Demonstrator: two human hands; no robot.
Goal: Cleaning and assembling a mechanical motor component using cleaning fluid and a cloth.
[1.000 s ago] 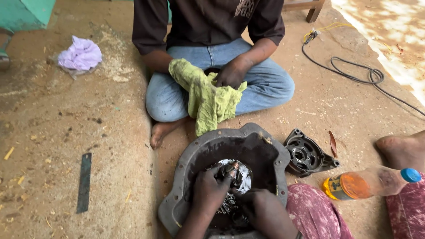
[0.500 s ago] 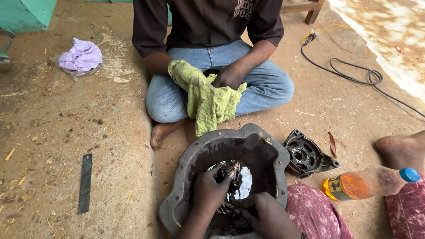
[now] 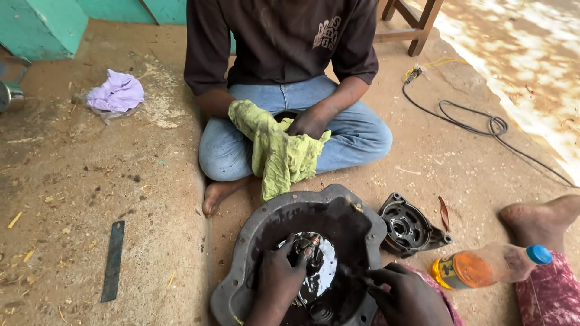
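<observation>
Fingers of the left hand curl down into the dark metal housing, pressed around the small shiny gear cluster sitting in oily liquid at its middle. Right hand rests on the housing's near right rim, fingers bent together; whether they pinch anything cannot be told. This housing lies on the dirt floor near the bottom edge. Just beside its right rim lies a round black cover plate, then a plastic bottle. Opposite, a seated person holds a green rag.
</observation>
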